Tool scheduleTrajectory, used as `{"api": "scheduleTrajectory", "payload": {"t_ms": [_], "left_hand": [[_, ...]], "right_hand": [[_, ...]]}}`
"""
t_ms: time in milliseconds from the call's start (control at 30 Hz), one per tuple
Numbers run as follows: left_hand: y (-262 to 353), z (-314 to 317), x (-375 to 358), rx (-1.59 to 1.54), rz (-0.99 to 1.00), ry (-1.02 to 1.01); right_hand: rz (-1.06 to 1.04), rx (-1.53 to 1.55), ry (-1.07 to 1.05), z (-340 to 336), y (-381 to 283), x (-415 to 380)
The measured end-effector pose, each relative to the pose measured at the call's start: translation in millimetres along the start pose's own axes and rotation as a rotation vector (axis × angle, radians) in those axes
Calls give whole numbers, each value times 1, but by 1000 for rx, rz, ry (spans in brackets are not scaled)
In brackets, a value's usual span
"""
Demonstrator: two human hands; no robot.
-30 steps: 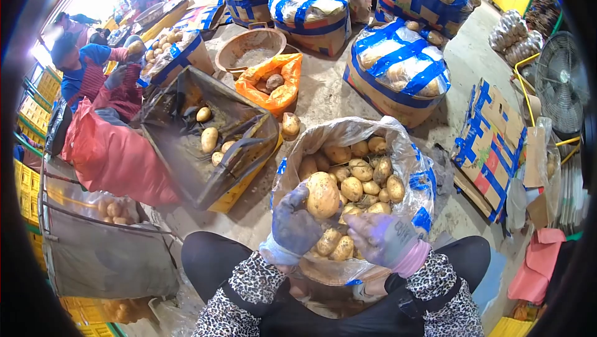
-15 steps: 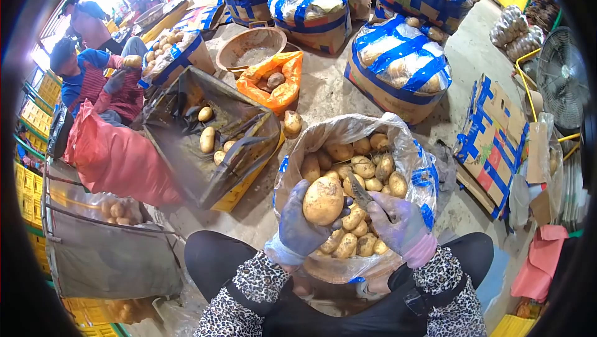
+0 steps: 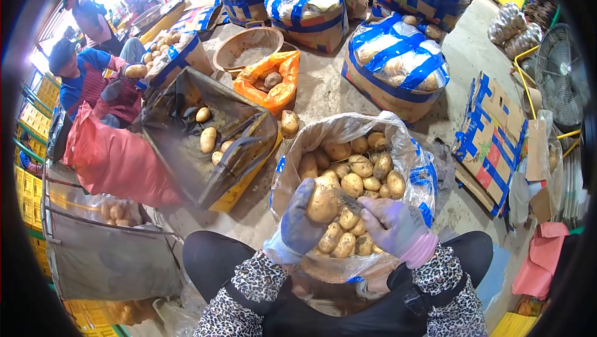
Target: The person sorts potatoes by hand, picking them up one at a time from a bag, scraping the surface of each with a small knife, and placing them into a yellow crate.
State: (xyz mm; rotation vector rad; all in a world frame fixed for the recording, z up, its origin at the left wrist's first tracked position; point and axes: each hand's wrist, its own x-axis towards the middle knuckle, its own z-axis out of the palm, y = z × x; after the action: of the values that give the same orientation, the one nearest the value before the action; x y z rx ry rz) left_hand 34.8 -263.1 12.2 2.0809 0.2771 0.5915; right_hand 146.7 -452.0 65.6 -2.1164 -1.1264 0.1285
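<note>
My left hand, in a dirty purple-grey glove, is wrapped round a large potato with soil marks on its skin. My gloved right hand grips a small knife, its handle hidden in the fingers. The dark blade points left, with its tip right at the side of that potato. Both hands are over a round carton lined with clear plastic and banded with blue tape. Inside it lie many loose potatoes, some small, some large.
Left of the carton stands a yellow crate with a dark liner holding several potatoes. Behind are an orange bag, a brown basin and taped full cartons. A co-worker sits beside a pink sack. Flattened cardboard and a fan are at right.
The knife has come down and left to the potato's side, and the right hand has closed up toward it. The left hand has turned the potato slightly. The co-worker's potato has shifted.
</note>
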Motion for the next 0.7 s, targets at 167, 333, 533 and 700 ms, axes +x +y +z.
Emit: {"api": "scheduleTrajectory", "payload": {"t_ms": [167,333,533,700], "left_hand": [[6,-1,3,-75,111,7],[-16,9,-7,-197,-66,-19],[9,-8,12,-1110,-595,-44],[23,-13,12,-1236,-655,-188]], "right_hand": [[124,188,-120,-8,-11,3],[213,205,-39,-5,-3,2],[269,266,-31,-6,-7,5],[400,445,-60,-2,-4,3]]}}
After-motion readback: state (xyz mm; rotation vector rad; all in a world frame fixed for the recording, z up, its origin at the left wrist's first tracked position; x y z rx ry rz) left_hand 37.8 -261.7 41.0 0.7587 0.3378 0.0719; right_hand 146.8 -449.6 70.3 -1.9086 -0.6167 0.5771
